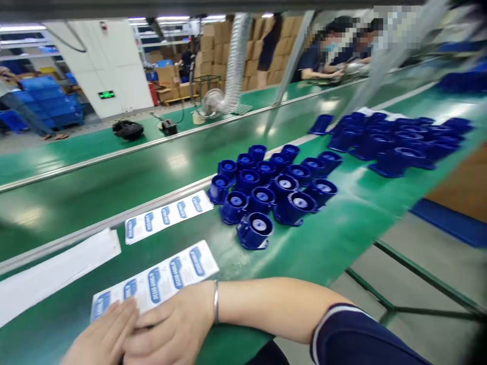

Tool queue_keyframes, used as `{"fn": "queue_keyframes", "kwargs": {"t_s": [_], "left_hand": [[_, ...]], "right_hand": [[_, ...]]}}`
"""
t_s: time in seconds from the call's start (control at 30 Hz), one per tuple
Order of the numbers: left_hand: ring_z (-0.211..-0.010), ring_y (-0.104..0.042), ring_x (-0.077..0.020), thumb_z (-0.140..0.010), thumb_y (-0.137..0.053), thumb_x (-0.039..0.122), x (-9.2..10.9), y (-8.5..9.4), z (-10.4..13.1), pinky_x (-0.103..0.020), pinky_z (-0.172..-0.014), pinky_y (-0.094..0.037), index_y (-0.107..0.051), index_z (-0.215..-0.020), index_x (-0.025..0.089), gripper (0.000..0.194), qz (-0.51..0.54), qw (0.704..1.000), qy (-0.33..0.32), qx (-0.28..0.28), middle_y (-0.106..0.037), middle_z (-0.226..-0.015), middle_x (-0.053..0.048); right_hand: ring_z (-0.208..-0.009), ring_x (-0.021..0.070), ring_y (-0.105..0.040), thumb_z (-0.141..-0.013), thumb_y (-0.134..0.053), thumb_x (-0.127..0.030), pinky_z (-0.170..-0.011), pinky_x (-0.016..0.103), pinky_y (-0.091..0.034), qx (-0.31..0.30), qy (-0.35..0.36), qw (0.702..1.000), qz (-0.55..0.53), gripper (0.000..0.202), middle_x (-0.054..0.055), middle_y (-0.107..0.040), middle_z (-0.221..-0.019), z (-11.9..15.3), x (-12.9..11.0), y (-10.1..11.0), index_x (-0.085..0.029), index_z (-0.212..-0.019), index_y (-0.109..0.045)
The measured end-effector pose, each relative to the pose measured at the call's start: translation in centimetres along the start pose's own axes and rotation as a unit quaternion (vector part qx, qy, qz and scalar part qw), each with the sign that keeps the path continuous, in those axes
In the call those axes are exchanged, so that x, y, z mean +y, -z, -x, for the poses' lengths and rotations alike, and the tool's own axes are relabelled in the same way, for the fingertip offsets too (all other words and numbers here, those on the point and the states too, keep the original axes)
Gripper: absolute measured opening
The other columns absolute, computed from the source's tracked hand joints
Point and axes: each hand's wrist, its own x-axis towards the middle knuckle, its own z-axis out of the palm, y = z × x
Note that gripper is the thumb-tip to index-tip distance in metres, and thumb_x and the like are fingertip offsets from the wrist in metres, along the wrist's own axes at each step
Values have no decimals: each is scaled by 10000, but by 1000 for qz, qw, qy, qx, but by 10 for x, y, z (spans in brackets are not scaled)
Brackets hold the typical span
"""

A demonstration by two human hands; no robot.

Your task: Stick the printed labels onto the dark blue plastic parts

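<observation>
Right, both hands are down at the near edge of the label sheet (154, 284); the left hand (102, 332) has its fingers close together over the lower end, and the right hand (171, 324), the one with the bracelet (216, 301), lies just beside it with the fingers bent; whether either one pinches a label or only presses on the paper, I cannot tell, as the fingertips are partly hidden.

The sheet lies on the green work surface (304, 258), printed side up, a bit aslant; a second sheet (167, 218) sits just beyond it, a white strip (61, 276) off to the left, and the blue housings (262, 197) stand grouped to the right, apart from the hands.

Handling it well, I'd say, means light, flat pressure; one hand steadies the paper while the other works near the edge, low and slow, so nothing creases or tears; fingertips are best off the printed faces, and the right forearm well clear of that nearest housing (253, 238).
</observation>
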Motion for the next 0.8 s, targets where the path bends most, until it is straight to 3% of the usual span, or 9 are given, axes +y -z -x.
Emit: {"fn": "queue_keyframes", "kwargs": {"t_s": [0.07, 0.1, 0.17, 0.23, 0.3, 0.4, 0.6, 0.8], "left_hand": [[-1096, -718, -220, -962, -588, 425, 28, 0, 8, -292, -984, -564, -520, -1459, 253, 531, -31, 999, 12, -43, -729, -1273, -67], [-1133, -701, -267, -936, -622, 468, 37, 0, 9, -353, -987, -571, -494, -1470, 203, 610, -53, 996, 40, -63, -701, -1309, -123], [-1233, -635, -347, -890, -648, 562, 44, 2, 7, -471, -1001, -564, -417, -1502, 149, 774, -73, 983, 138, -92, -611, -1406, -204], [-1368, -515, -383, -861, -642, 637, 42, 2, 3, -541, -1057, -517, -315, -1541, 144, 900, -50, 967, 221, -117, -496, -1513, -232], [-1454, -398, -398, -828, -626, 708, 36, 0, -2, -604, -1127, -433, -243, -1561, 159, 993, -10, 958, 247, -143, -433, -1561, -227], [-1425, -414, -420, -764, -603, 799, 29, -9, -12, -686, -1160, -327, -280, -1549, 168, 1058, 38, 951, 253, -173, -500, -1480, -223], [-1207, -540, -423, -619, -668, 863, 29, -14, -29, -720, -1102, -345, -473, -1452, 103, 1144, 71, 944, 264, -183, -589, -1181, -191], [-921, -606, -333, -542, -662, 904, 36, -13, -19, -532, -800, -562, -657, -1153, 117, 996, 54, 957, 249, -142, -607, -1007, -141]], "right_hand": [[-1110, 192, -620, -1053, -581, -302, -978, 324, -525, -66, -142, 985, -68, 155, 17, -681, -1167, -3, 2, 7, -246, -1076, -723], [-1092, 211, -614, -1040, -628, -297, -937, 348, -536, -131, -255, 954, -93, 139, 69, -669, -1162, -2, 4, 11, -191, -1101, -693], [-1122, 279, -585, -928, -798, -424, -898, 411, -544, -225, -439, 859, -133, 478, 137, -629, -1207, 2, 7, 19, -129, -1253, -608], [-1108, 335, -578, -767, -914, -538, -891, 463, -541, -310, -512, 787, -152, 750, 176, -618, -1194, 9, 6, 27, -102, -1283, -588], [-1067, 372, -580, -664, -966, -563, -855, 494, -543, -370, -530, 751, -135, 846, 191, -615, -1163, 14, -1, 32, -102, -1277, -608], [-1017, 385, -584, -640, -991, -530, -812, 513, -545, -409, -528, 736, -110, 903, 199, -617, -1128, 17, -17, 38, -94, -1328, -600], [-1006, 358, -583, -744, -948, -462, -837, 518, -550, -405, -546, 716, -160, 866, 182, -608, -1097, 19, -31, 41, -42, -1382, -540], [-1056, 327, -559, -640, -1019, -379, -892, 468, -556, -320, -547, 752, -179, 820, 159, -558, -1181, 19, -31, 38, -85, -1264, -574]]}}
